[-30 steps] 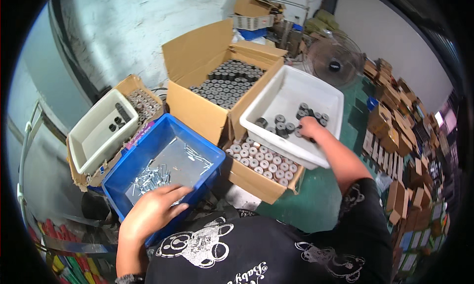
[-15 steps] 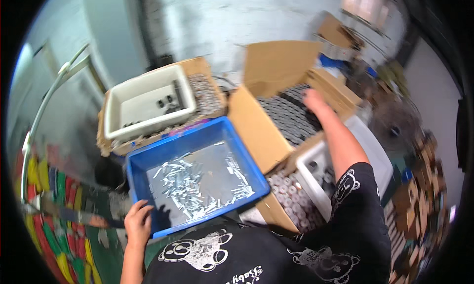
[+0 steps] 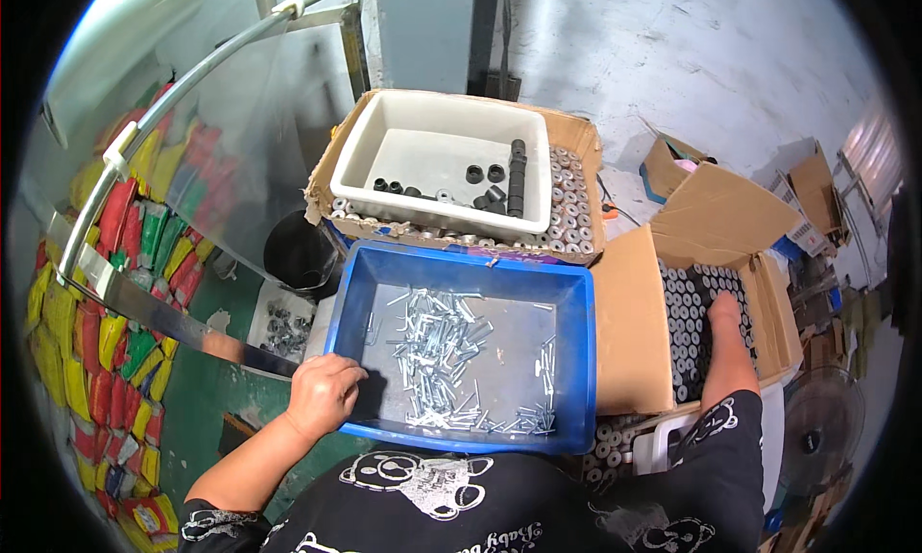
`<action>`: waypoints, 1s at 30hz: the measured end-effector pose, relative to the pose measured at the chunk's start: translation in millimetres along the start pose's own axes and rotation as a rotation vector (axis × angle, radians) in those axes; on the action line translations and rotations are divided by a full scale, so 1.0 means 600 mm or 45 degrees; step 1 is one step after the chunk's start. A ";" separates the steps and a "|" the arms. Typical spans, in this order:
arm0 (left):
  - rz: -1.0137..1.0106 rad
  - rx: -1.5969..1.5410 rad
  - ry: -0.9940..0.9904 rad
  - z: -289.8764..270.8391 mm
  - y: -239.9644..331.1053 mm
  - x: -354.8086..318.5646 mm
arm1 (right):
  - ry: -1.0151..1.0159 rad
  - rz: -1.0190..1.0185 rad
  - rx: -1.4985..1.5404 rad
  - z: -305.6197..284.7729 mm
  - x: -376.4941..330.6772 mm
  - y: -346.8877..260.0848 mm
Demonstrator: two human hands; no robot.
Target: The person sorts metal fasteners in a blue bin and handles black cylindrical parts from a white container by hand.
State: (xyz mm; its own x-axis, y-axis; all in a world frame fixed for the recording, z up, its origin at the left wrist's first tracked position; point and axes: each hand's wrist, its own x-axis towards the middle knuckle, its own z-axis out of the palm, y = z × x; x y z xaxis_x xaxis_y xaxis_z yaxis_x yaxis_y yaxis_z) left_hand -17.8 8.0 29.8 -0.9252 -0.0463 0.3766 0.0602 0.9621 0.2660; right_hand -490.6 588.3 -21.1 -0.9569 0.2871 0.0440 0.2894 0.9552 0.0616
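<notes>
Standing on end in an open cardboard box (image 3: pixel 631 327) at right in the head view, black, grey-ended cylinders (image 3: pixel 678 313) are pointing their long axes upward. They are probably being stiff, sturdy and fairly light, best pinched around their upper sides. The right hand (image 3: pixel 726 313) is lying over them, fingertips too hidden to tell their grip. The left hand (image 3: pixel 327 392) is curling half-closed at a blue tub's (image 3: pixel 586 351) left rim; any hold is unclear.

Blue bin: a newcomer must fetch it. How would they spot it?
Find the cardboard carton bearing a white tray. Nearer the person is the blue bin, left hand at its rim. Unlike its neighbours, it is blue and holds loose silvery pins.
</notes>
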 end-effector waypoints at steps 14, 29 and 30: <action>0.074 -0.135 0.015 0.003 -0.021 -0.014 | -0.709 -0.684 1.867 -0.274 -0.167 -0.103; 0.289 -0.496 -0.065 0.028 -0.061 -0.038 | 0.164 -1.697 -0.628 -0.268 -0.344 -0.725; 0.299 -0.528 -0.032 0.030 -0.062 -0.039 | 0.151 -1.668 -0.587 -0.265 -0.340 -0.726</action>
State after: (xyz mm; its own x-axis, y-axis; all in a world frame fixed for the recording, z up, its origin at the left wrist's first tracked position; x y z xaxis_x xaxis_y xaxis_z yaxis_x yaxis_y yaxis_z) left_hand -5.1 -21.6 -4.9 -0.8771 0.1712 0.4488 0.4086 0.7573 0.5095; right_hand -417.6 101.9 101.7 -0.5333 -0.8172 -0.2187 -0.8010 0.4046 0.4412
